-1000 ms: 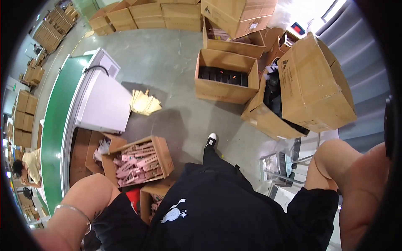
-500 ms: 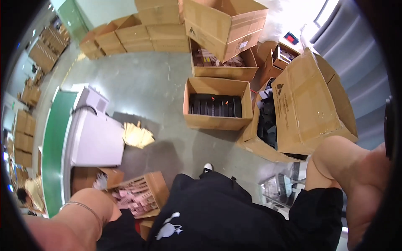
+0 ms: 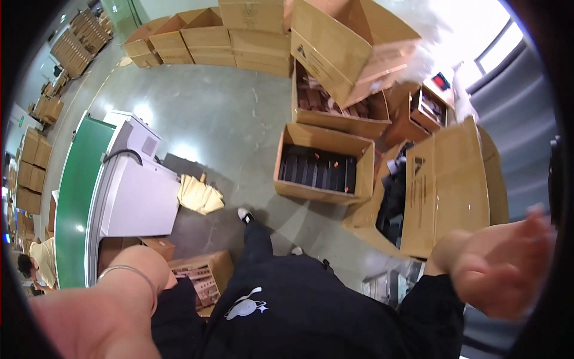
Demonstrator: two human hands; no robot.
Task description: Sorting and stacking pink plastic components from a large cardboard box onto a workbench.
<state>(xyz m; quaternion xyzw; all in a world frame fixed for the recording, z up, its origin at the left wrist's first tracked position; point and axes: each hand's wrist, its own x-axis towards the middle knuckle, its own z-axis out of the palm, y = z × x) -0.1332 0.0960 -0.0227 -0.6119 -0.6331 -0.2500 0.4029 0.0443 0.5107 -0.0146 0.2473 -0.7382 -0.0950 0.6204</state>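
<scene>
My left hand (image 3: 78, 317) is raised at the lower left, with a thin bracelet (image 3: 128, 269) round the wrist. Its fingers fall outside the picture, so what it holds, if anything, is hidden. On the right, my right hand (image 3: 505, 269) is lifted and slightly blurred, its fingers apart and nothing visible in them. It appears in front of a tall cardboard box (image 3: 448, 185) with dark parts (image 3: 391, 200) beside it; no contact shows. An open carton (image 3: 323, 190) of black slotted parts (image 3: 317, 167) stands on the floor ahead.
A machine with a green belt (image 3: 84, 197) and pale housing (image 3: 143, 197) stands left, cream cloths (image 3: 200, 194) by its base. A carton of pinkish parts (image 3: 200, 281) lies near my left side. Cartons (image 3: 257, 51) line the back. Another person (image 3: 42, 260) is at far left.
My right hand has come further into view, its fingers now showing. The view has shifted, and one of my feet now shows stepped forward. My left hand stays at the lower left.
</scene>
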